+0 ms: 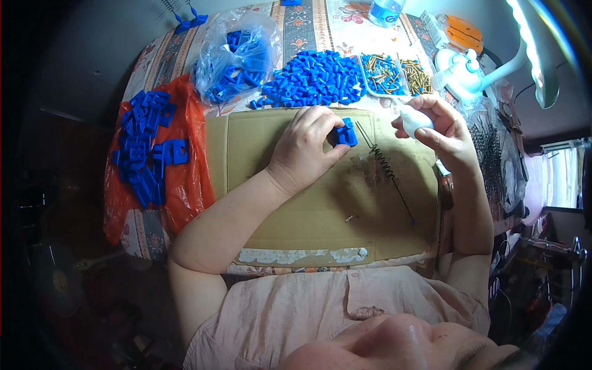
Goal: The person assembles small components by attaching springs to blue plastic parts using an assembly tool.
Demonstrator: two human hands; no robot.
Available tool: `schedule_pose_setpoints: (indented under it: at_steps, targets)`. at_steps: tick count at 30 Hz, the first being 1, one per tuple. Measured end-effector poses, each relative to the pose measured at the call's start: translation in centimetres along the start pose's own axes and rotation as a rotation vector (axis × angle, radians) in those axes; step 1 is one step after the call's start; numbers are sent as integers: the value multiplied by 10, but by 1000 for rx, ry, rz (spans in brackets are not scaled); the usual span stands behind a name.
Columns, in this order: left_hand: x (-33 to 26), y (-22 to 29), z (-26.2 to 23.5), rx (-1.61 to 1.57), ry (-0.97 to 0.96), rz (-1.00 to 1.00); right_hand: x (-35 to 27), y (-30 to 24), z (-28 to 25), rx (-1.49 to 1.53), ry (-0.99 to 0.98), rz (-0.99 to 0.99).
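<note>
Over the upper part of a cardboard sheet [277,222], my left hand [306,145] grips a small blue plastic part [346,132] between thumb and fingers. To its right my right hand [445,129] is closed round a small white squeeze bottle [414,119], its narrow tip pointing up and left. Between the two hands a dark coiled wire spring [385,163] lies slantwise on the cardboard, with a long straight end and a small blue tip. The fingertips of my left hand are partly hidden behind the blue part.
Beyond the cardboard lie a heap of blue plastic pegs [317,77], a clear bag of blue parts [237,58] and a tray of brass-coloured pieces [385,74]. A red bag [194,154] with blue parts is at left. A white lamp [468,74] stands at right, near dark springs [487,148].
</note>
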State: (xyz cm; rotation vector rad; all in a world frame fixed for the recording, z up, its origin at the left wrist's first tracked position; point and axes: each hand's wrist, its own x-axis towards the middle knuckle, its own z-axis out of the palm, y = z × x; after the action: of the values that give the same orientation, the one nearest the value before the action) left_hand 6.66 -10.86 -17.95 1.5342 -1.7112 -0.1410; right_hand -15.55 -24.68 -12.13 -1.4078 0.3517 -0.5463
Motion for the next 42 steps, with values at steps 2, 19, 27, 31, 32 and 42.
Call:
schedule_pose_setpoints:
  at_steps: [2, 19, 27, 31, 32, 42]
  targets:
    - [1, 0, 0, -6, -12, 1, 0, 3, -12, -35, -45, 17]
    - [-3, -3, 2, -15, -4, -4, -20, 26, -27, -934, 349, -64]
    - [-4, -6, 4, -40, 22, 7, -28, 29, -26, -1074, 374, -85]
    - [-7, -7, 7, -53, 54, -7, -29, 33, -27, -1049, 391, -48]
    - [-7, -8, 8, -46, 53, -4, -28, 33, -26, -1041, 406, -36]
    - [-7, -6, 7, 11, 38, -16, -29, 34, -24, -1084, 383, -44]
